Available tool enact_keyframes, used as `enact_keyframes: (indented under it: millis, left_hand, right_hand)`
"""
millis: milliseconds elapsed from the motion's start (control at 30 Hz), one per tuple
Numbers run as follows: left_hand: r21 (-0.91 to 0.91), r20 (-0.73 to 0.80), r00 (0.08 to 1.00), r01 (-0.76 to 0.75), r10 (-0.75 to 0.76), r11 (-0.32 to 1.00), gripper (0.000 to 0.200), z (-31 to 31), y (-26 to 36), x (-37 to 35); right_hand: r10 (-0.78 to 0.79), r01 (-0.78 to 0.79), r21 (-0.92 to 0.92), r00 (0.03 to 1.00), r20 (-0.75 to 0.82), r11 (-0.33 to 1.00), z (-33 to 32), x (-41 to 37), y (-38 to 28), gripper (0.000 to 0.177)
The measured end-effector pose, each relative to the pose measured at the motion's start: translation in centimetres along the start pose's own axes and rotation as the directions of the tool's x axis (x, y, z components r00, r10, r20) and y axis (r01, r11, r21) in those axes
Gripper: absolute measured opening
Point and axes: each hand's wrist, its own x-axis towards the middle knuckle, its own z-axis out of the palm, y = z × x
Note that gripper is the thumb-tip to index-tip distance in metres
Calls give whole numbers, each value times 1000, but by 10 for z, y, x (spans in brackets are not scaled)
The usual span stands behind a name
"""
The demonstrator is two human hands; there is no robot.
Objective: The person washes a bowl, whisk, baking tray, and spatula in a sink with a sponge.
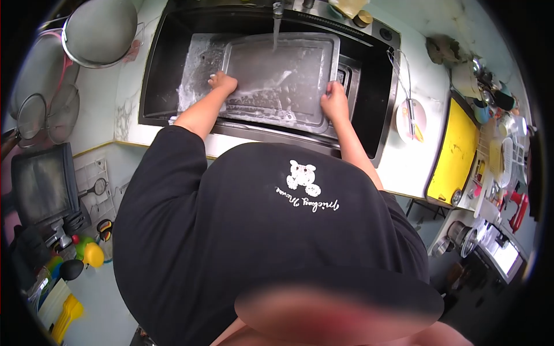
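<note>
A wet metal baking tray (271, 72) is held over the black sink (160, 75), with white suds on its lower part. My left hand (224, 84) is closed at the tray's left edge, with a bit of white at its fingertips. On the opposite side, my right hand (334, 100) grips the right edge, thumb uppermost. Water runs from the faucet (278, 8) onto the tray near its far edge. Beneath and to the left lies a flat, soapy sheet or tray (199, 60). Another dark tray (348, 72) shows partly under the right side.
Right of the sink, a whisk (410, 112) rests across a small white bowl (420, 121) on the counter (385, 177). A yellow-topped box (455, 151) stands farther right. Sieves (99, 34) hang at the left wall, above a dark pan (41, 177) and several utensils.
</note>
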Motion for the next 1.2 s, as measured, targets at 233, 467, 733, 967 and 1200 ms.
enact_keyframes:
  millis: [233,467,733,967,1200]
  left_hand:
    - [-751,352,934,325,-68,575,30,10,-32,30]
    - [-826,181,980,104,85,554,20,-81,-47,14]
    - [-797,-126,938,-289,323,530,27,-177,-43,-12]
    - [-932,-63,918,-194,390,306,31,-178,-48,-14]
    - [-858,243,965,167,98,487,30,-103,-59,15]
  right_hand:
    - [-148,148,3,988,-54,989,-4,2,24,29]
    - [2,22,-214,993,114,977,22,12,54,37]
    - [190,-103,-261,924,333,960,72,29,54,30]
    - [149,-93,-192,940,306,977,75,34,59,35]
    - [103,-67,-162,968,228,985,15,35,42,40]
